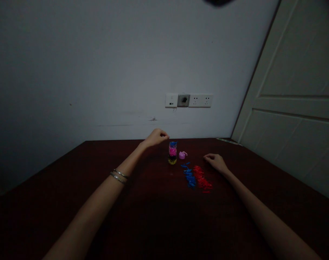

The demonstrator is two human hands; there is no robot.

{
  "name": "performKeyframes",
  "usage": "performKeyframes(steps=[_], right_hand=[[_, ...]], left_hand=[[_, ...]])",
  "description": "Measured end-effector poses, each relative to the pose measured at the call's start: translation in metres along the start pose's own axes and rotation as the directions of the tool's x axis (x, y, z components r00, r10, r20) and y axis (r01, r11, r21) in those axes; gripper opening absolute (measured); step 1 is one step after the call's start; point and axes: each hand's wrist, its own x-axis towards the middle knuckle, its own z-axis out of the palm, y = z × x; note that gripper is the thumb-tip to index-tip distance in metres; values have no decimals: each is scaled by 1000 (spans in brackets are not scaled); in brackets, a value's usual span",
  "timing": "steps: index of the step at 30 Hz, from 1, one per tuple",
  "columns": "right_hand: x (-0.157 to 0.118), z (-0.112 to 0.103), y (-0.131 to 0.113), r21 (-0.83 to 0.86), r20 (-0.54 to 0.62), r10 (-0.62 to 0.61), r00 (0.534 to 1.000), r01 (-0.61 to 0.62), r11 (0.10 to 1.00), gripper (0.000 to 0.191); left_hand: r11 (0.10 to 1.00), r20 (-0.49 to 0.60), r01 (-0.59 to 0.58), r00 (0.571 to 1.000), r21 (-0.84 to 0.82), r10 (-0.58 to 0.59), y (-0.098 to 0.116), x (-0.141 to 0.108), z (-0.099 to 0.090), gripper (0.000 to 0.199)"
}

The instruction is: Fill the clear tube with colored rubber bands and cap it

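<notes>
A small clear bottle [172, 153] stands upright on the dark red-brown table, holding layers of coloured bits: yellow at the bottom, a dark band, pink, then blue near the top. Just left of its mouth and slightly above it, my left hand [157, 137] is pinched closed; anything between its fingertips is too small to make out. A pink-purple lid [182, 155] with a loop lies right of the bottle. Nearer me are a heap of small blue pieces [190, 178] and one of red pieces [201, 178]. Beyond the red heap's right side, my right hand [216, 162] rests with fingers loosely curled together, nothing visible in them.
The dark table [142, 213] meets a pale wall [99, 65] at its far edge. Switches and sockets [188, 100] are set in the wall above the bottle. A panelled white door [294, 97] stands at the right. A thin flat strip [229, 141] lies at the back right corner.
</notes>
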Motion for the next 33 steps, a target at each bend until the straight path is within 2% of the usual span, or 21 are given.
performKeyframes(steps=[2, 5, 9, 12, 15, 19, 23, 26, 33], right_hand=[[-1, 0, -2, -12, 2, -16, 1000, 16, 1000, 28], [-3, -1, -5, -59, 11, -57, 998, 57, 997, 29], [-3, -1, -5, -121, 10, -94, 995, 95, 988, 29], [-1, 0, -9, -98, -15, -146, 989, 144, 985, 31], [-1, 0, -26, -51, 31, -236, 971, 237, 970, 31], [-9, 3, -64, -101, 151, -283, 947, 300, 949, 29], [-22, 9, -92, -185, 310, -354, 882, 421, 888, 28], [-27, 16, -98, -190, 375, -378, 847, 469, 863, 29], [-27, 24, -96, -163, 436, -369, 821, 475, 865, 28]], left_hand=[[995, -39, 81, 996, -62, -83, -22, -10, 9, 33], [958, -119, 246, 957, -146, -264, -59, -26, 25, 38], [919, -181, 285, 923, -272, -339, -98, -44, 43, 39], [849, -187, 380, 864, -367, -468, -112, -54, 54, 40], [802, -183, 438, 821, -405, -540, -118, -61, 62, 41], [822, -191, 401, 842, -404, -505, -118, -65, 65, 42], [844, -195, 374, 861, -384, -470, -115, -67, 64, 42], [853, -195, 363, 869, -375, -456, -114, -67, 64, 43], [852, -192, 358, 871, -382, -452, -115, -67, 65, 44]])
